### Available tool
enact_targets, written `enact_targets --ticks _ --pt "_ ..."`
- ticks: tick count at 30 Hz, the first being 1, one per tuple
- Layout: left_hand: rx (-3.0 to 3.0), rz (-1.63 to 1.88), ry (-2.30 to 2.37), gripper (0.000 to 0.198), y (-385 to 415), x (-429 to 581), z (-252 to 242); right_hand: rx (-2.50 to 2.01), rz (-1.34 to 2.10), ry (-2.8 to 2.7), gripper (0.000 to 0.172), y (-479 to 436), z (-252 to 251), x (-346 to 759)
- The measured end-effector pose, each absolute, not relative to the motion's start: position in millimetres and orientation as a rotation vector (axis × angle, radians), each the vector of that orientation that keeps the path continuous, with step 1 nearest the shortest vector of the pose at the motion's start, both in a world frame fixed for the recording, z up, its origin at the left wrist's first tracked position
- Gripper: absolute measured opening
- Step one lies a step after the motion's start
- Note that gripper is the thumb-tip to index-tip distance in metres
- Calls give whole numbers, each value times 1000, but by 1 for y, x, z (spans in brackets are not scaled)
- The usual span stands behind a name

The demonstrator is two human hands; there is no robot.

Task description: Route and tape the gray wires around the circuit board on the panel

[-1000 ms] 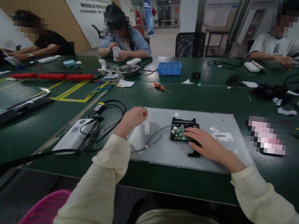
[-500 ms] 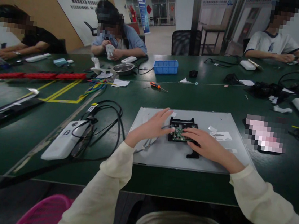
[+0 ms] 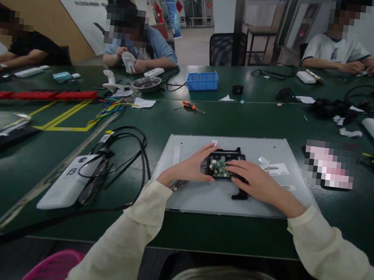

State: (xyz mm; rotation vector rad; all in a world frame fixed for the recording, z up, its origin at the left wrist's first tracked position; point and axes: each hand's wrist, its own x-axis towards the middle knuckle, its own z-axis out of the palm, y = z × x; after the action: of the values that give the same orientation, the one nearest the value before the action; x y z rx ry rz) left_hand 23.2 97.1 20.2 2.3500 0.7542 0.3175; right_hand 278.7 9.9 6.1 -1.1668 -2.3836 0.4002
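A grey metal panel [image 3: 267, 150] lies flat on the green table in front of me. On it sits a small black frame holding a green circuit board [image 3: 218, 165]. My left hand [image 3: 193, 166] rests against the board's left side, fingers curled onto its edge. My right hand [image 3: 253, 180] lies over the board's right side, fingers extended and pressing on it. A black plastic piece [image 3: 240, 194] lies on the panel below my right hand. Grey wires [image 3: 176, 185] show near my left wrist.
A white device marked 13 [image 3: 67, 183] with tangled black cables [image 3: 127, 151] lies to the left. Farther off are an orange screwdriver [image 3: 191, 107], a blue bin [image 3: 202, 80], a metal bowl [image 3: 146, 83] and a red strip [image 3: 42, 94]. Other people work at the far side. A pink basket [image 3: 51, 269] sits below the table's edge.
My left hand moved right from the panel's left part, where it was closed, onto the circuit board's left edge. My right hand stayed on the board. The view shifted slightly.
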Motion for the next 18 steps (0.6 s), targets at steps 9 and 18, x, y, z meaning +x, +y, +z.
enact_targets --ticks 9,18 --pt "2348 364 759 101 95 24 17 -1451 254 -2162 65 24 -1 297" --pt "2342 364 773 101 95 25 17 -1487 240 -2320 89 32 -12 296"
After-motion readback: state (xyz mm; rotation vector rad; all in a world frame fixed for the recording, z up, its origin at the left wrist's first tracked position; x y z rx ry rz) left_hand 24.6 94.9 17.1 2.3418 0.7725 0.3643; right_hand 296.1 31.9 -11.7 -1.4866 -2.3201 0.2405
